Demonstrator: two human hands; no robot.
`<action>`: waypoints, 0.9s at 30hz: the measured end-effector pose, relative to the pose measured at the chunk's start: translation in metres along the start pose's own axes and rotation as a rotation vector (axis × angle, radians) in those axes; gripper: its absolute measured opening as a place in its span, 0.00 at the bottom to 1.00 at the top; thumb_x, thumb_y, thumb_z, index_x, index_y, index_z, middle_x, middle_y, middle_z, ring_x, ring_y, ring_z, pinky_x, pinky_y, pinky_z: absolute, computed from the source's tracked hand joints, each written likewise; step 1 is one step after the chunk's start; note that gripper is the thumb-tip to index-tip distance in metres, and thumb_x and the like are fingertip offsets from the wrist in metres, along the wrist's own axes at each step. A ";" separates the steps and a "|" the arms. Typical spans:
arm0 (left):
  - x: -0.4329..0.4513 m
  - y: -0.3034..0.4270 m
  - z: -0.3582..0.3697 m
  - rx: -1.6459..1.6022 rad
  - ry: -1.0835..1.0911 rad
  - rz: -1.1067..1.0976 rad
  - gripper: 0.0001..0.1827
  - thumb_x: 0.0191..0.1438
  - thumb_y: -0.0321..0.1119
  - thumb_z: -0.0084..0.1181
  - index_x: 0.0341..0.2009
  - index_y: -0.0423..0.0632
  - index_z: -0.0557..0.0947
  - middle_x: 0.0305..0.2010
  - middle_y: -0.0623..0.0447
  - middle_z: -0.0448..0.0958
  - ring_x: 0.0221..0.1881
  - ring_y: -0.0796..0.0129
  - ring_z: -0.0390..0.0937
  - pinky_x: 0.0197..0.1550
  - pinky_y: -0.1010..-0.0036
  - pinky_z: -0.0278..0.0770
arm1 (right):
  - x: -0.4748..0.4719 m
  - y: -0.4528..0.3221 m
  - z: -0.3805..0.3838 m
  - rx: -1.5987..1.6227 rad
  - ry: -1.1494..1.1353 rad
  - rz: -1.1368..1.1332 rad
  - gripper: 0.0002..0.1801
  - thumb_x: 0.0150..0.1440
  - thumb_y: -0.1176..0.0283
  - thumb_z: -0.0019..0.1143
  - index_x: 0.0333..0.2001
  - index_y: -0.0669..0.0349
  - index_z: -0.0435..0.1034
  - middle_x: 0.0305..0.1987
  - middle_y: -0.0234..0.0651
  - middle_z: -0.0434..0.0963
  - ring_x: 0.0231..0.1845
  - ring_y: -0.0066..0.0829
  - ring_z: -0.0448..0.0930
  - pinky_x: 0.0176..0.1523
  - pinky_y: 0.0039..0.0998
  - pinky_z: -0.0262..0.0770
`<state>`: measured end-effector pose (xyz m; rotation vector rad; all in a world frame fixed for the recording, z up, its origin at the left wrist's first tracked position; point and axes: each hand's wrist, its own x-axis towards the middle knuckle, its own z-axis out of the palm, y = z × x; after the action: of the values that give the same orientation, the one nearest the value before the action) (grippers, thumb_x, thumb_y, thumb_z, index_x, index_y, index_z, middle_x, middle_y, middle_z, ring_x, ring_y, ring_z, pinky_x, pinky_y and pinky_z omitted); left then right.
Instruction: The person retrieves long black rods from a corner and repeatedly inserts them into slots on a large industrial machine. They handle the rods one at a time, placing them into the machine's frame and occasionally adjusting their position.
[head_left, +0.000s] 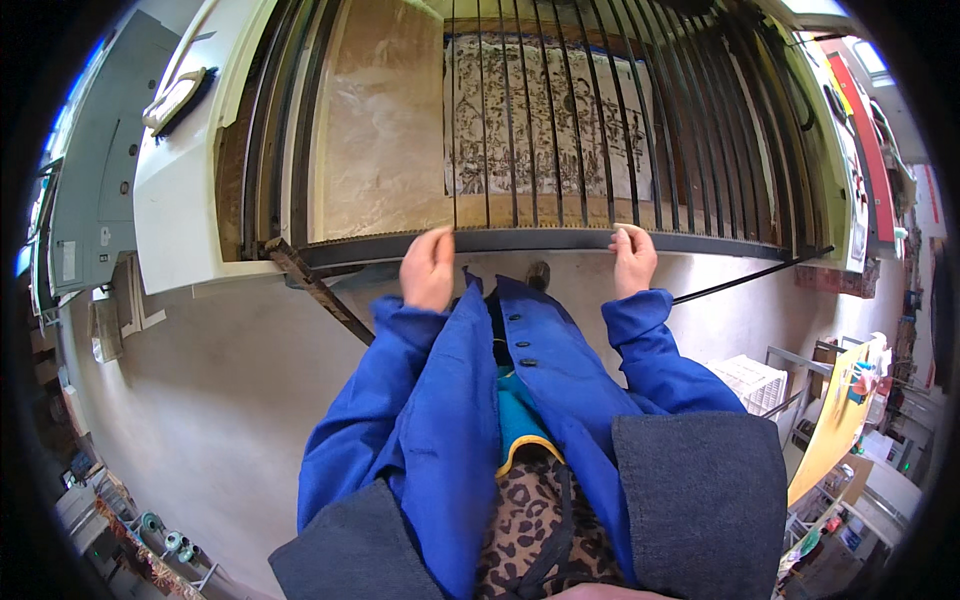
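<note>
Dark parallel bars (534, 135) run away from me over a machine bed, ending at a toothed strip (540, 226) on a black front rail (525, 241). Beneath the bars lies a whitish sheet with dark brush-like markings (555, 112); left of it is a pale, glossy panel (382, 127). My left hand (428, 268) is at the rail, fingers curled by the near end of a bar. My right hand (634, 259) is at the rail farther right, its thumb and fingertips together near another bar's end. Whether either hand grips anything is too small to tell.
A brush with dark bristles (177, 97) lies on the white machine housing (176, 202) at left. A rusty metal arm (315, 286) and a black rod (750, 277) slant from the rail's ends. Grey cabinets (97, 180) stand at left. A white crate (750, 380) and yellow board (829, 420) are at right.
</note>
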<state>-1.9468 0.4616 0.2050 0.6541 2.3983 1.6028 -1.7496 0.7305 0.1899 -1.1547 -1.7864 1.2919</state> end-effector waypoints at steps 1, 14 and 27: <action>0.016 0.010 0.017 0.000 0.022 0.100 0.11 0.60 0.33 0.53 0.44 0.42 0.81 0.41 0.42 0.80 0.43 0.52 0.78 0.47 0.67 0.74 | 0.012 0.008 -0.004 -0.096 0.046 -0.068 0.07 0.61 0.73 0.54 0.40 0.64 0.76 0.30 0.29 0.77 0.28 0.18 0.74 0.34 0.21 0.71; 0.156 -0.017 0.217 0.495 -0.023 -0.464 0.25 0.64 0.45 0.44 0.54 0.36 0.70 0.43 0.29 0.76 0.44 0.35 0.74 0.46 0.49 0.72 | 0.141 0.111 -0.108 -0.756 0.557 0.139 0.31 0.59 0.68 0.53 0.64 0.66 0.56 0.69 0.56 0.55 0.72 0.52 0.55 0.72 0.45 0.50; 0.148 -0.053 0.223 0.608 -0.008 -0.445 0.24 0.66 0.50 0.43 0.32 0.39 0.72 0.26 0.33 0.74 0.30 0.35 0.72 0.33 0.49 0.68 | 0.148 0.102 -0.102 -1.006 0.405 0.269 0.29 0.65 0.64 0.44 0.66 0.64 0.54 0.70 0.50 0.58 0.73 0.48 0.53 0.73 0.46 0.50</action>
<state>-2.0058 0.6973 0.0804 0.1697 2.7692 0.6967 -1.6924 0.9179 0.1254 -2.0538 -2.0143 0.1422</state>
